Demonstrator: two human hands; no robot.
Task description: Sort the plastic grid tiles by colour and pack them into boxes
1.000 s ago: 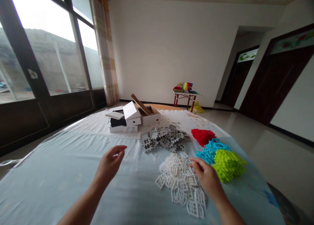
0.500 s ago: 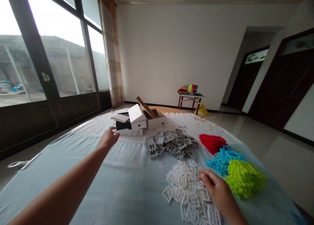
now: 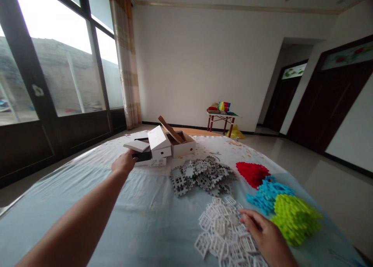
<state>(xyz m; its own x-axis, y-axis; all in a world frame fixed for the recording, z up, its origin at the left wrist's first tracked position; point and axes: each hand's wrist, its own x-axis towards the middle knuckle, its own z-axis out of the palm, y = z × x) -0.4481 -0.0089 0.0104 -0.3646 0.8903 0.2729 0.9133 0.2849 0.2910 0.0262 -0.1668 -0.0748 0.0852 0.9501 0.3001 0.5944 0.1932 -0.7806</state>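
My left hand (image 3: 124, 162) reaches out to the far left, its fingers closed on the near left corner of a black box (image 3: 143, 155). A flat white lid (image 3: 136, 145) lies tilted over that box, just above my fingertips. My right hand (image 3: 264, 230) is over the right side of a heap of white plastic lattice pieces (image 3: 220, 226). Its fingers are curled, thumb and forefinger tips close together; whether anything is between them is hidden. Grey notched plastic plates (image 3: 204, 175) are piled between the boxes and the white heap.
Behind the black box stand a white box (image 3: 159, 139) and an open carton (image 3: 183, 147) with a brown flap leaning up. At right lie red (image 3: 253, 174), blue (image 3: 269, 193) and lime green (image 3: 295, 220) plastic piles. A pale cloth (image 3: 140, 216) covers the round table.
My left hand has come into contact with the black box and closed on its corner. The box and lid have shifted slightly towards me. My right hand keeps its place by the white heap.
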